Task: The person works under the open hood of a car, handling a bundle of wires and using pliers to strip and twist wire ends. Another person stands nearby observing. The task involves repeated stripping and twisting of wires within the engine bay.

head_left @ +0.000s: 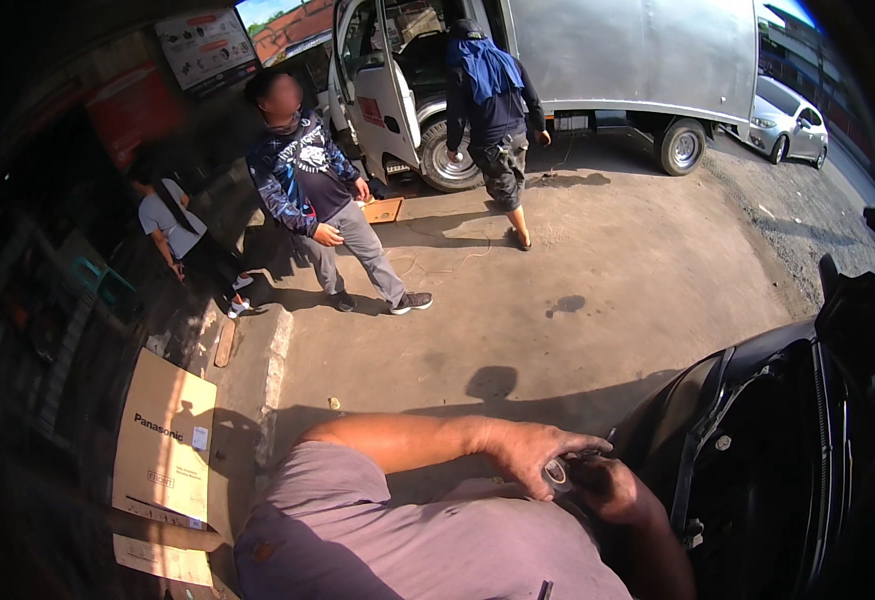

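My left hand (530,452) reaches across in front of my chest, fingers curled around a small dark part with a pale round ring at its end (557,472). Its exact kind is too small to make out. Close against it, my right hand (613,490) is closed on the dark end of the same part, mostly in shade. Both hands are just left of the black bodywork of a vehicle (693,420), apart from it.
Dark open vehicle parts (758,480) rise at my right. A flattened cardboard box (163,440) lies by a concrete curb (276,360) at left. One person (313,170) stands ahead, another (493,110) by a silver box truck (638,60), a third (173,220) farther left.
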`<action>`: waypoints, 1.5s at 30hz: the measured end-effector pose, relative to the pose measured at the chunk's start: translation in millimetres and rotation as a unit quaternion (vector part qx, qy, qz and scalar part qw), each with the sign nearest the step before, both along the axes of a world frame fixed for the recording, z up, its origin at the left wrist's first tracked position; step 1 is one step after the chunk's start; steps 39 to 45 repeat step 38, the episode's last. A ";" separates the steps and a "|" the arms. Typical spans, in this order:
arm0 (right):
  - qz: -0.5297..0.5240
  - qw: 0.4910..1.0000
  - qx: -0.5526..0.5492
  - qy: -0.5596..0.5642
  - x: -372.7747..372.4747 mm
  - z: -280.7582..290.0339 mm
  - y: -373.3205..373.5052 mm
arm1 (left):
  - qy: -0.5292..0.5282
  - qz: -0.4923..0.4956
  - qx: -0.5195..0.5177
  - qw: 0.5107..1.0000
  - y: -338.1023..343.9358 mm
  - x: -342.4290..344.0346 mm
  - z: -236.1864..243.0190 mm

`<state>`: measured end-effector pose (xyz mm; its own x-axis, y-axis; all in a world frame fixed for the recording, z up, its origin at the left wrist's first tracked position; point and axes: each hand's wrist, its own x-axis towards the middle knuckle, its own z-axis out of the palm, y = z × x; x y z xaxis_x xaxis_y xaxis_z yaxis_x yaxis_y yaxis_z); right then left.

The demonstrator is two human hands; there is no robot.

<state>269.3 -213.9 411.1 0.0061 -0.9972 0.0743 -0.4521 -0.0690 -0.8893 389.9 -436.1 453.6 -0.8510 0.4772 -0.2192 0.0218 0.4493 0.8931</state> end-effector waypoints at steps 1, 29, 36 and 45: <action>-0.003 1.000 -0.017 0.019 -0.7 -1.0 0.0 | -0.029 0.009 -0.038 0.999 4.5 1.0 2.2; -0.541 0.821 -0.054 -0.178 28.3 7.8 299.6 | 0.080 0.188 -0.265 0.942 28.0 -190.4 -131.6; -0.695 0.696 0.038 -0.174 21.6 -45.7 254.5 | 0.200 -0.079 -0.238 0.947 179.4 -325.3 -279.4; -0.740 0.646 0.079 -0.168 24.7 -48.8 239.5 | 0.240 -0.138 -0.219 0.936 205.9 -364.8 -316.1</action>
